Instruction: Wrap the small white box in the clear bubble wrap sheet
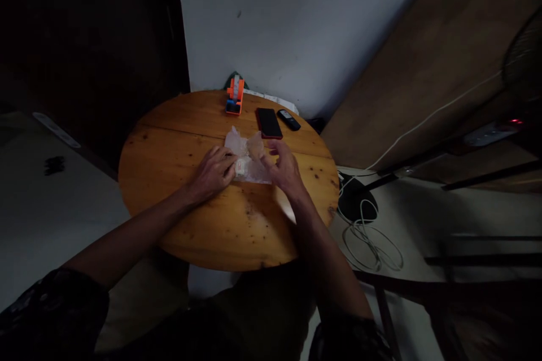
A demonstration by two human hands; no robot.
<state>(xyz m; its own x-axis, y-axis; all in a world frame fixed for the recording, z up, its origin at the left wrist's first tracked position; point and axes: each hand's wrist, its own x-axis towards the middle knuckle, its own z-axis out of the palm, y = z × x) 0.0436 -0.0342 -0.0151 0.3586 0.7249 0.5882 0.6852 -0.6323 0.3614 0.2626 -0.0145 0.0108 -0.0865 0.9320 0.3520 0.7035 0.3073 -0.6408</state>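
Note:
A crumpled sheet of clear plastic wrapping [254, 172] lies on the round wooden table [249, 225] between my hands. From its upper part rises a tan, semi-clear flap [256, 146]. My left hand [215, 170] rests on the table at the wrapping's left edge, its fingers curled and closed on that edge. On the other side, my right hand [284, 168] hovers over the right edge with fingers bent and apart. One fingertip of it reaches the wrapping close to the tan flap. Small details inside the plastic are too blurred to make out.
Behind the wrapping lie a dark phone with a red edge [269, 123] and a small black keypad phone [289, 119]. An orange tape dispenser [235, 96] stands at the table's far edge, near the wall. A white cable [368, 242] coils on the floor to the right.

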